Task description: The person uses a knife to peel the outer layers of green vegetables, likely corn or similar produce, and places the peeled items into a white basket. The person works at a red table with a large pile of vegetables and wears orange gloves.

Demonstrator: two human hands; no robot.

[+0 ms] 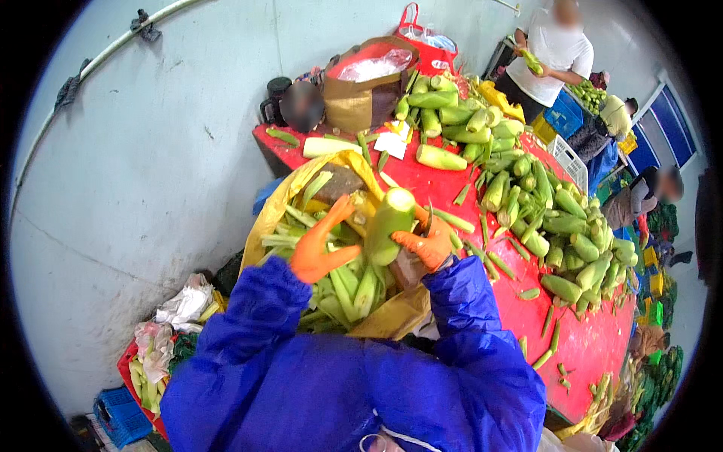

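Both my hands wear orange gloves and reach out over a yellow sack [260, 226] full of green husk strips [350, 290]. Between them stands an ear of corn [392, 230] in its green husk, with a pale, flat-cut end facing up. My right hand [428, 242] grips its right side, thumb pressed against the husk. A thin dark blade-like piece [430, 216] sticks up from that hand; its handle is hidden. My left hand [322, 245] is open beside the ear, with thumb and fingers spread apart.
A large pile of husked-green corn [561, 218] covers much of the red table [591, 346]. Behind the sack stand a brown bag [354, 102] and a red bag [437, 53]. A person in a white shirt [561, 60] holds an ear at the far side. Crates line the right.
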